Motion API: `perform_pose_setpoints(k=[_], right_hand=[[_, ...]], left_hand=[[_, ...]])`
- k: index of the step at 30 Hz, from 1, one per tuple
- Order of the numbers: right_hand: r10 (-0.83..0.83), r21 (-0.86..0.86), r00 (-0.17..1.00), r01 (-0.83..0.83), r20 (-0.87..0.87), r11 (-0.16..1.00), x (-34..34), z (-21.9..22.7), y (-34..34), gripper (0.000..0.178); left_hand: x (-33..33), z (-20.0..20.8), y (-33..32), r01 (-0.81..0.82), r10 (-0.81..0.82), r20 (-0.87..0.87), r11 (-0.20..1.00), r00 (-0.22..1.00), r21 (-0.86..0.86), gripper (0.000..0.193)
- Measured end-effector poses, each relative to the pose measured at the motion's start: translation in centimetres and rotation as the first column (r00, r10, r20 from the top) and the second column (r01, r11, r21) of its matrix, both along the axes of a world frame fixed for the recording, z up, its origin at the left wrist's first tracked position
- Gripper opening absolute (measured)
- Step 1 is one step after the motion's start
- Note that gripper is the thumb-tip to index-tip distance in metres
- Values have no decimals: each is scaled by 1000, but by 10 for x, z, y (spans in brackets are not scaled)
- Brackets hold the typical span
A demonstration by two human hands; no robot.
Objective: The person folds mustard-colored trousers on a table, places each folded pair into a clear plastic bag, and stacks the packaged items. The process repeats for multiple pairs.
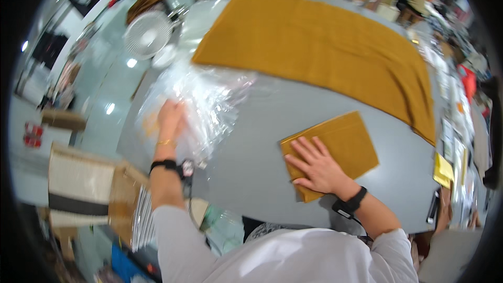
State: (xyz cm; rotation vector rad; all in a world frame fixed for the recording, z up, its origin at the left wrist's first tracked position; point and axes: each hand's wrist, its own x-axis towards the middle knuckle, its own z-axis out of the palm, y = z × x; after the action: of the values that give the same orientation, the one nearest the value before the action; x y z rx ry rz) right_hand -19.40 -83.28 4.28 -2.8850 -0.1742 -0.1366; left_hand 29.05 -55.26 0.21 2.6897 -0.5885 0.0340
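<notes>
My right hand (317, 166) lies flat with spread fingers on a folded mustard-yellow cloth (348, 144), near the front of the grey table (246, 167). Over at the left, my left hand (172, 119) is in a loose heap of clear plastic bags (207, 105), its fingers curled onto the thin film. Its fingertips are partly lost in glare and blur. A larger mustard-yellow cloth (314, 42) is spread in a long, flat layer across the far side of the table, apart from both hands.
A white round fan (148, 35) stands beyond the table's left edge. Below left is an open cardboard box (81, 186) next to a stack of silvery flat packs (142, 220). A yellow packet (443, 170) and a dark phone-like object (433, 207) lie at the right edge.
</notes>
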Motion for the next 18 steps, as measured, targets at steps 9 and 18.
perform_pose_setpoints(k=[9,18], right_hand=[[29,27,978,-35,206,999,-1,37,7,57],[103,-24,883,-103,458,994,-59,122,50,33]], left_hand=[[-98,103,-22,215,-194,185,971,963,-100,25],[-380,157,-63,650,-864,-142,462,483,-603,9]])
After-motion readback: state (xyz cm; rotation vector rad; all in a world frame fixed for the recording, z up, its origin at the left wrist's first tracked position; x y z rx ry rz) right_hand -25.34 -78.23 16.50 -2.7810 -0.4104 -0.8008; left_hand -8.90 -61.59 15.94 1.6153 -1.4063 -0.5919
